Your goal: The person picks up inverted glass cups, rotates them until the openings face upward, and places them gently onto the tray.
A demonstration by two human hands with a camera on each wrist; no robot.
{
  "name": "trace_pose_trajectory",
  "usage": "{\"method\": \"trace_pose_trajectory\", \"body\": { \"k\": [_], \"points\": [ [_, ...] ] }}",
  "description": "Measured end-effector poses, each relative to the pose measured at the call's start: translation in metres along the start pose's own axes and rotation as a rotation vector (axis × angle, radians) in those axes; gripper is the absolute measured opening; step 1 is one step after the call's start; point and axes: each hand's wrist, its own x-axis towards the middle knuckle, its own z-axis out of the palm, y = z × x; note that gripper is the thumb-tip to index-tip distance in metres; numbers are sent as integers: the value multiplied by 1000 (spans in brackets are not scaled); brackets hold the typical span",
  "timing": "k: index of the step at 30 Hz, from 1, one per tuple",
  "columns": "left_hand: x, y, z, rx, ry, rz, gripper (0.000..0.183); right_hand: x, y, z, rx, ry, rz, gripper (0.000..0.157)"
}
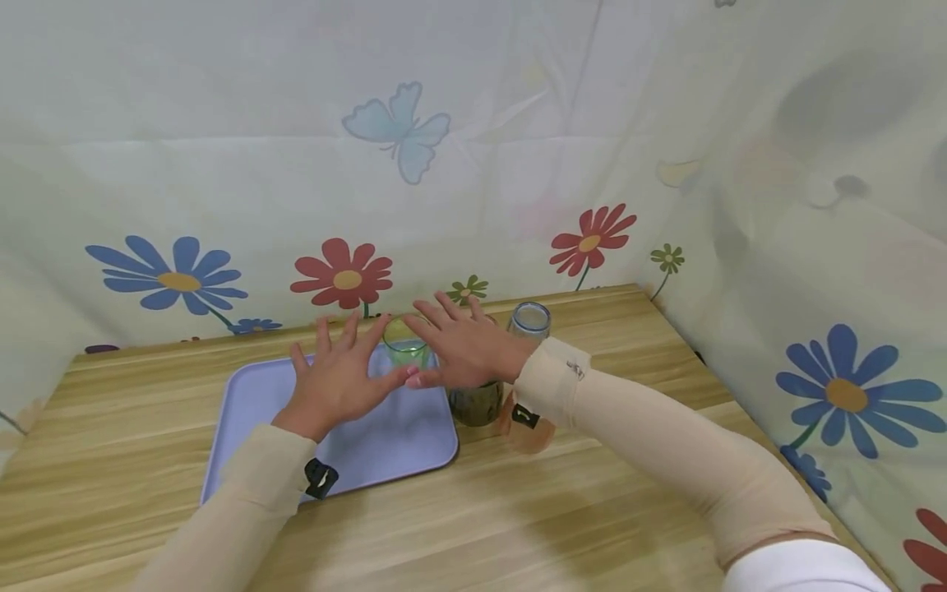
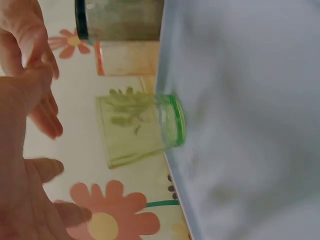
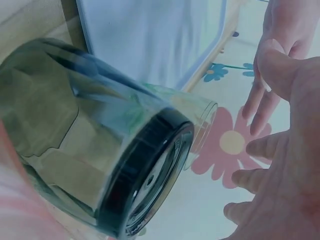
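My left hand [image 1: 336, 382] is held over the lavender tray [image 1: 255, 403], fingers spread and holding nothing. The right hand [image 1: 469, 341] reaches across from the right with its fingers also spread, and the two thumb tips come close together. Just beyond the thumbs, a clear green glass [image 2: 135, 130] stands upright on the tray, its thick green base down. Under the right hand is a dark smoky glass [image 3: 55, 110], turned upside down with its heavy base up; the hand partly covers it in the head view.
Right of the dark glass is an orange-tinted glass [image 1: 531, 437], partly behind the right wrist. A clear blue-rimmed glass [image 1: 529, 321] stands farther back. In the left wrist view, an orange glass [image 2: 127, 59] shows beside the dark one. A flower-printed cloth [image 1: 244, 189] hangs behind the wooden table [image 1: 133, 427].
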Motion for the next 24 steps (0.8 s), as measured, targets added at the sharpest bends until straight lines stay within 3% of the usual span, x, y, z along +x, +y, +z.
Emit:
{"method": "trace_pose_trajectory", "body": {
  "k": [8,24],
  "points": [
    [-29,-5,-5,45,-8,-44,107,-21,2,1,28,6,-33,95],
    [-70,-52,3,82,27,-127,112,-58,24,6,55,27,-10,98]
  ]
}}
